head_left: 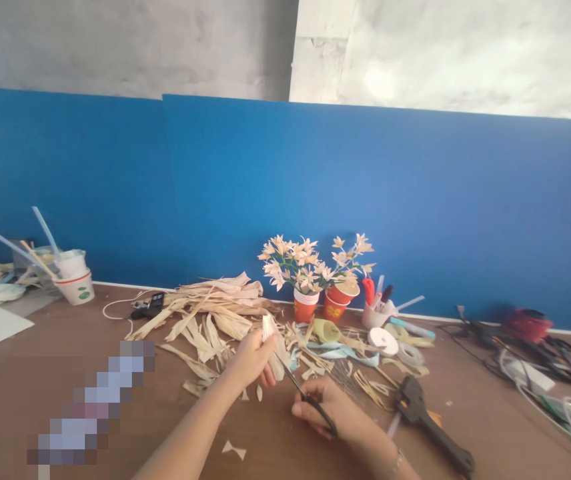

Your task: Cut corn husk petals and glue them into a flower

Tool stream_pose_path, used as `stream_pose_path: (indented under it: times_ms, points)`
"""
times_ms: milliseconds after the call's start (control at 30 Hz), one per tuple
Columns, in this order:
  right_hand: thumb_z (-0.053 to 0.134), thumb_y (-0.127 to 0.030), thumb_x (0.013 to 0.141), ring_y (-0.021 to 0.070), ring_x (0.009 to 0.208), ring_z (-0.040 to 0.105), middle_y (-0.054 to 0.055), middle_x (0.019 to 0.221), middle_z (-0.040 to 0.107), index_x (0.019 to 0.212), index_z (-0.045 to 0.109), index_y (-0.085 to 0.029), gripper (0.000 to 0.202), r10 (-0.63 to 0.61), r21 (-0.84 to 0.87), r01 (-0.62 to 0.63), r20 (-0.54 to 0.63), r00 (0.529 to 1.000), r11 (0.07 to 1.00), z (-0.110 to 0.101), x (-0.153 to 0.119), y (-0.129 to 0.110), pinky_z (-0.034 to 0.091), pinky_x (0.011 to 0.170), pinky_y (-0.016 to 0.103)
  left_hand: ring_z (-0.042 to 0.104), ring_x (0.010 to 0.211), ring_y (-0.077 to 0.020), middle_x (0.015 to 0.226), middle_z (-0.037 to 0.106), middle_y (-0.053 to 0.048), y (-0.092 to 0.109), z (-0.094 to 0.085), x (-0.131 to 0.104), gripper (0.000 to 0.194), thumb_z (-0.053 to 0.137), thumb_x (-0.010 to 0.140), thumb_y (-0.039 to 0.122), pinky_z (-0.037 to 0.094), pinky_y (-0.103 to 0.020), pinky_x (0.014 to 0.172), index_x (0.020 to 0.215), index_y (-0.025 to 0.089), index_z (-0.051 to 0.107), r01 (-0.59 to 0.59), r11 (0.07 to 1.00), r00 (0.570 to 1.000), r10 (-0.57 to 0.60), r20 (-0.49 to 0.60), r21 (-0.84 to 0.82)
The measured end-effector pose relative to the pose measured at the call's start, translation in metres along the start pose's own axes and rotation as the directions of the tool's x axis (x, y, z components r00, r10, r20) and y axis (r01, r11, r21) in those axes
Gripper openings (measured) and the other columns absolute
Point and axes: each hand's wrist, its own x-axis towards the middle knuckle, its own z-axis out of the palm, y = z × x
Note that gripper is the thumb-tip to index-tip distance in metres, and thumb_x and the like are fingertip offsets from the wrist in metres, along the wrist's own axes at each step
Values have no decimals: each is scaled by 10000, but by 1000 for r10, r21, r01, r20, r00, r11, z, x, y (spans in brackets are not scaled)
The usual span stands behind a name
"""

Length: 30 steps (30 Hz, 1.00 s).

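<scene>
My left hand (255,357) pinches a pale, folded piece of dried husk (276,347), held upright above the table. In my right hand (328,408) is a pair of dark-handled scissors (315,405), its blades pointing up and left to the lower edge of the husk piece. I cannot tell whether the blades are parted. Small cut scraps (234,450) lie on the brown table below my hands. A heap of dried husks (215,303) spreads behind my left hand.
Pale husk flowers (295,260) stand in red paper cups (305,307) by the blue partition (365,173). A glue gun (428,423) lies right of my right hand, near a white tape roll (383,341). Tangled cables (530,367) lie far right; a white cup (76,288) stands left.
</scene>
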Motion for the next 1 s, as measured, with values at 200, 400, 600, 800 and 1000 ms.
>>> stream_pose_path:
  times_ms: [200, 400, 600, 800, 1000]
  points:
    - [677, -623, 649, 30, 315, 295, -93, 382, 397, 635, 560, -152, 486, 9, -8, -9, 10, 1000, 1000, 0, -2, -4, 172, 318, 167, 591, 333, -196, 352, 544, 31, -1, -3, 0, 348, 489, 809, 528, 382, -187, 301, 887, 191, 446, 1, 1000, 1000, -1, 25, 14]
    - [687, -609, 649, 37, 316, 330, -85, 389, 429, 658, 563, -150, 476, 22, 0, -22, 9, 1000, 1000, 0, -2, -1, 212, 316, 157, 574, 314, -181, 333, 522, 39, 3, -3, -2, 339, 470, 817, 514, 365, -175, 295, 884, 182, 444, 9, 999, 1000, -9, 16, 35]
    - [722, -567, 632, 50, 330, 392, -72, 422, 491, 724, 596, -144, 451, 51, 27, -51, 27, 998, 998, -1, -2, 3, 283, 321, 152, 546, 285, -173, 319, 494, 67, 8, -5, -3, 358, 520, 783, 538, 336, -180, 285, 872, 194, 472, 9, 1000, 998, -9, -58, -5]
    - [742, -504, 640, 45, 329, 383, -79, 404, 475, 691, 603, -142, 391, 23, 15, -23, 18, 1000, 1000, 1, -1, 3, 279, 322, 147, 503, 260, -170, 284, 452, 71, 8, -6, -2, 333, 495, 799, 524, 315, -194, 283, 855, 197, 504, 4, 999, 995, 0, -98, 43]
    - [742, -501, 637, 40, 322, 358, -79, 398, 460, 669, 594, -140, 392, 45, 2, -45, 12, 999, 999, 3, -1, -2, 250, 317, 149, 472, 253, -156, 284, 433, 82, 9, -5, -5, 297, 475, 816, 508, 308, -193, 287, 849, 214, 489, -16, 999, 996, 20, -84, 43]
